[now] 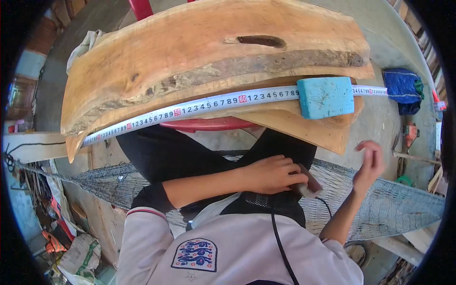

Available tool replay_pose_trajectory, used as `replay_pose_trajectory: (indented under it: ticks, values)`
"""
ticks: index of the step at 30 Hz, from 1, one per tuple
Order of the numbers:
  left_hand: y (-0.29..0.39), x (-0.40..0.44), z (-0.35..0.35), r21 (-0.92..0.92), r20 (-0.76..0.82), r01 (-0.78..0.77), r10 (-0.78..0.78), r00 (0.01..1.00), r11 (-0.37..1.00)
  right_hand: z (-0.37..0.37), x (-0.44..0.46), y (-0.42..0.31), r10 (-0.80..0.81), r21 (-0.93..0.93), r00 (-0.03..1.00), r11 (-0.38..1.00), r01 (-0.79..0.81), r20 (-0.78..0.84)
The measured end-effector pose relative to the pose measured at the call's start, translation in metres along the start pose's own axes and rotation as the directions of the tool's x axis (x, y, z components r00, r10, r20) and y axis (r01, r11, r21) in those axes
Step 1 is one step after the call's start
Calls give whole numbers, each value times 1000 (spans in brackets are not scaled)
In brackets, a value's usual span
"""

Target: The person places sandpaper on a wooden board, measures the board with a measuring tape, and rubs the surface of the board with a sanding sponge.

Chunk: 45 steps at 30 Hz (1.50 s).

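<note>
My left hand (278,175) lies across my lap, its fingers closed round the edge of a small brown and grey block (311,184); the fingers partly hide it, and its exact kind is unclear. Raised on the right, my right hand (371,164) has loosely bent fingers and holds nothing visible. In front of me rests a large wooden slab (190,42) with a rough bark edge and a dark hollow. A white measuring tape (209,105) stretches along its near side. On top of the tape sits a light-blue block (326,98).
Beneath the slab is a red plastic seat (209,124). A net hammock (384,204) runs under me to both sides. A dark blue bag (403,90) and an orange tool (409,134) are on the floor at right. Sacks (80,254) and clutter lie at lower left.
</note>
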<state>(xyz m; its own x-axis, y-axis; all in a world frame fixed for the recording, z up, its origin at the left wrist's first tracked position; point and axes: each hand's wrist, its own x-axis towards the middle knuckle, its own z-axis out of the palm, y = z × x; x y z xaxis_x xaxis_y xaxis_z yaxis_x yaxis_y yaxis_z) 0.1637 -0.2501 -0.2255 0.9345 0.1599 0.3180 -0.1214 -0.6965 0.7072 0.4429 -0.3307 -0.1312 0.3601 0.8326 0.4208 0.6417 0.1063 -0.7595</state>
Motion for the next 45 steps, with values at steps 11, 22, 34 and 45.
replay_pose_trajectory:
  ticks: [11,22,34,45]
  values:
    - [74,-74,-88,112,-681,267,-121,722,957,19,-6,-48,-168,-38,986,985,168,6]
    - [65,-125,-91,619,-700,639,-49,713,457,155,-3,-128,-619,232,636,776,587,461]
    - [8,-126,-92,560,-806,723,64,589,405,216,-21,-110,-576,61,620,757,651,532]
    - [60,-153,-89,456,-790,683,-93,606,571,102,32,-132,-564,153,714,817,556,416]
